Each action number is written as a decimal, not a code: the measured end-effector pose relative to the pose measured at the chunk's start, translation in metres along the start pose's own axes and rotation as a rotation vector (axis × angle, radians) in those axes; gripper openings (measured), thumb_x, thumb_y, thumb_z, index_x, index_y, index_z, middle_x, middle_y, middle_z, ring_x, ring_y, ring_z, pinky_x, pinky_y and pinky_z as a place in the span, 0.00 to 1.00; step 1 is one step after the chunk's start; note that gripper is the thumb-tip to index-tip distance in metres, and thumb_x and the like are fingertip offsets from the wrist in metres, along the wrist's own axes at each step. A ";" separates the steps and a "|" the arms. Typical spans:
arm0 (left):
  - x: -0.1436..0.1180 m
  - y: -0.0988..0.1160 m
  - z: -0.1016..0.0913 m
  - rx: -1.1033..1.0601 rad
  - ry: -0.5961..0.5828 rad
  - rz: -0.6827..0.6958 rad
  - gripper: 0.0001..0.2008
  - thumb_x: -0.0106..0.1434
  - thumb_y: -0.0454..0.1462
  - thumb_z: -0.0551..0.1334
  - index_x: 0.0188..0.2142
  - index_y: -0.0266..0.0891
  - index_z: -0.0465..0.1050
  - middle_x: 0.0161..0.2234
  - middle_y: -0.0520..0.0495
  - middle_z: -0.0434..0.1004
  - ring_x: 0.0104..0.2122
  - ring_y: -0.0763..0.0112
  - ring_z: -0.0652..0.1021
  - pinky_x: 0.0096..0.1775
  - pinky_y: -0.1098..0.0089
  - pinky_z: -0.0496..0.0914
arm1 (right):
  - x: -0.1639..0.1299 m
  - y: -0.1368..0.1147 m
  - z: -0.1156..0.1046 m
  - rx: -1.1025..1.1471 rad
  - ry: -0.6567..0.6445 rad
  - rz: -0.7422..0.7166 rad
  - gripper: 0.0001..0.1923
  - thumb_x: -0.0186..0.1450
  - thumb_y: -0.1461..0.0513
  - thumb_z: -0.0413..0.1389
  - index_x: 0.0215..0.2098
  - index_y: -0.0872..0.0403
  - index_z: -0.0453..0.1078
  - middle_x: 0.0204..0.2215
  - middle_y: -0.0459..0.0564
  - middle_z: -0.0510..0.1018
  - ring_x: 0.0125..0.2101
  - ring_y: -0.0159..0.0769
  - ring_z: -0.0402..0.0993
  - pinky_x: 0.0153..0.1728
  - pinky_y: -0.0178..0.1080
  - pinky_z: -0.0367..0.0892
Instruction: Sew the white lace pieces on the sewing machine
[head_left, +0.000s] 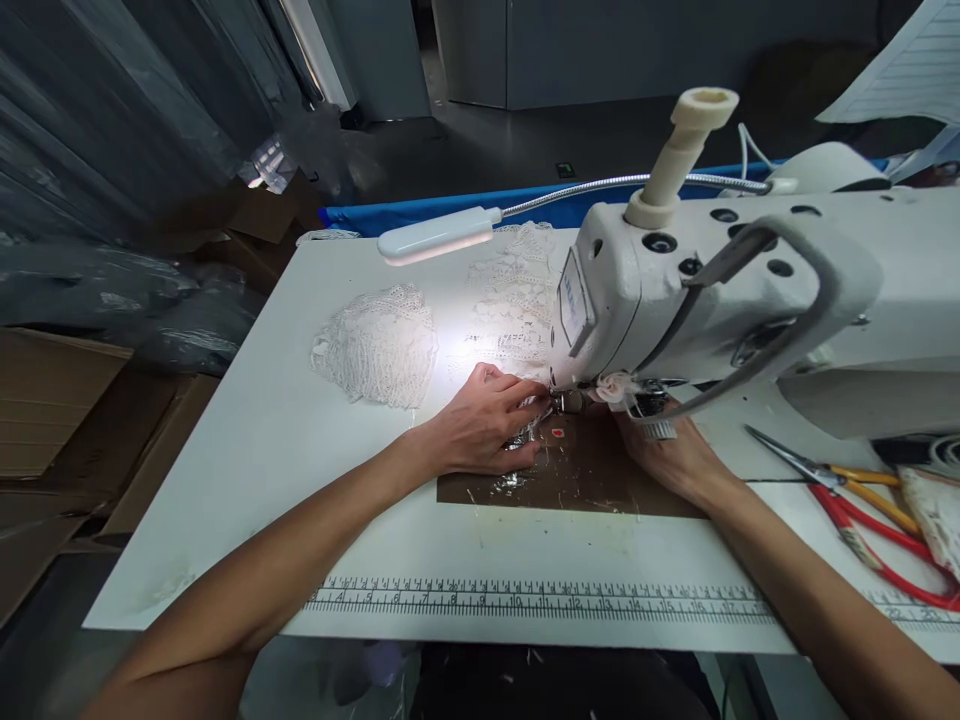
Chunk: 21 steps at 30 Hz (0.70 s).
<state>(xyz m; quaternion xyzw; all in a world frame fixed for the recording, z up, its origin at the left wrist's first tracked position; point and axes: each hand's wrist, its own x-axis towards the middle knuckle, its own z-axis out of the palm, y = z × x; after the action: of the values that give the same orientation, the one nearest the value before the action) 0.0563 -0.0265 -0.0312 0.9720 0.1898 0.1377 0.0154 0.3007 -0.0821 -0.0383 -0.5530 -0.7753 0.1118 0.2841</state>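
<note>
My left hand point(491, 425) rests left of the presser foot of a white sewing machine point(622, 290). Its fingers are bent and pressed together on a piece of white lace point(517, 325), which runs back from the needle area across the table. Beyond the needle, on the right, my right hand point(664, 450) lies low against the machine head. Its fingertips are hidden behind the head, so what they touch cannot be made out. Under both hands is a brown plate point(577, 480) with loose thread scraps.
A heap of white lace point(379, 345) lies on the white table point(262, 430). A lit lamp point(439, 237) hangs above. Red-handled scissors point(877, 540) and orange-handled ones point(862, 475) lie at right. A ruler strip point(517, 600) follows the front edge; cardboard boxes point(60, 400) stand left.
</note>
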 end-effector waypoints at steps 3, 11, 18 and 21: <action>0.000 -0.001 -0.001 -0.003 -0.006 0.001 0.16 0.66 0.41 0.54 0.48 0.35 0.71 0.41 0.42 0.71 0.36 0.62 0.71 0.41 0.58 0.61 | -0.004 -0.002 0.001 0.028 0.082 0.099 0.10 0.68 0.57 0.47 0.38 0.52 0.68 0.32 0.53 0.73 0.34 0.45 0.72 0.31 0.43 0.69; -0.001 -0.002 0.005 -0.039 0.010 -0.042 0.15 0.69 0.38 0.51 0.50 0.37 0.70 0.45 0.40 0.72 0.44 0.60 0.73 0.52 0.51 0.62 | -0.030 -0.009 -0.014 0.036 0.205 0.071 0.11 0.68 0.59 0.49 0.44 0.52 0.69 0.43 0.56 0.71 0.44 0.45 0.70 0.42 0.46 0.68; 0.009 -0.022 0.003 -0.228 0.001 -0.062 0.11 0.67 0.35 0.55 0.43 0.41 0.74 0.46 0.44 0.75 0.47 0.63 0.74 0.53 0.54 0.66 | -0.042 0.010 -0.007 -0.111 0.187 -0.081 0.13 0.68 0.60 0.49 0.49 0.54 0.69 0.47 0.58 0.70 0.50 0.49 0.66 0.48 0.51 0.66; 0.022 -0.040 0.001 -0.368 0.007 -0.060 0.08 0.66 0.36 0.57 0.39 0.41 0.76 0.45 0.46 0.77 0.45 0.66 0.76 0.49 0.62 0.71 | -0.042 0.020 0.003 -0.163 0.176 -0.148 0.13 0.68 0.60 0.49 0.47 0.54 0.69 0.45 0.59 0.72 0.48 0.51 0.68 0.46 0.53 0.66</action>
<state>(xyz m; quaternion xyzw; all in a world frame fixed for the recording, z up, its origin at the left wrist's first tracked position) 0.0612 0.0191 -0.0295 0.9461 0.1906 0.1731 0.1963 0.3249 -0.1131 -0.0636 -0.5232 -0.7924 -0.0219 0.3127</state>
